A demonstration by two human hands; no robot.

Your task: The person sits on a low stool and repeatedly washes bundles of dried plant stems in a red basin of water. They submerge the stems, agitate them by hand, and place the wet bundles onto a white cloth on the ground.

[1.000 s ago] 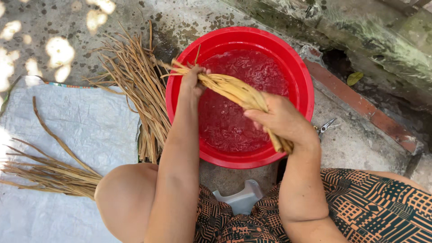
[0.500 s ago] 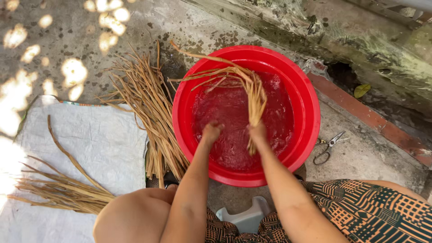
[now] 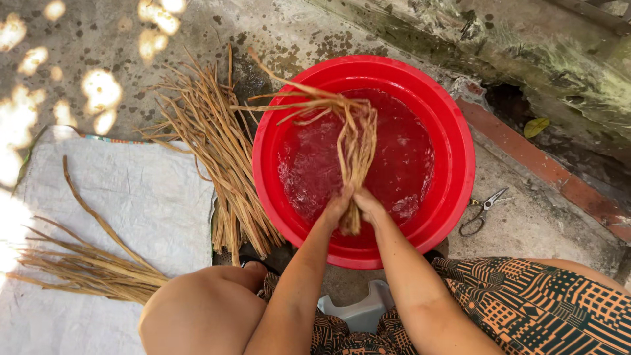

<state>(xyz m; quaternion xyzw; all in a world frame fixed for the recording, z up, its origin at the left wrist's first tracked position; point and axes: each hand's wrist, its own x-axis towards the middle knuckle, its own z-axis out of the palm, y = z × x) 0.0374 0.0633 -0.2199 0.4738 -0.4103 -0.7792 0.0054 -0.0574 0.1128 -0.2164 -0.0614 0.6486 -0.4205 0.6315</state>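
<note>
A red plastic basin (image 3: 453, 125) holds water on the concrete ground. Both hands grip one bundle of dry yellow-brown plant strips (image 3: 355, 141) at its lower end, over the near side of the basin. My left hand (image 3: 336, 208) and my right hand (image 3: 368, 205) press together around the bundle. The strips stand up from the hands and bend over to the left above the water. The water is rippled around the hands.
A loose heap of the same strips (image 3: 220, 158) lies left of the basin. Another bunch (image 3: 85, 266) rests on a white woven sheet (image 3: 138, 197). Scissors (image 3: 483, 210) lie right of the basin. A mossy wall (image 3: 526, 52) runs behind. A small white stool (image 3: 358, 312) shows between the knees.
The bundle went from lying across the basin rim to standing upright in the water. Both hands slid down and came together at its lower end near the front rim.
</note>
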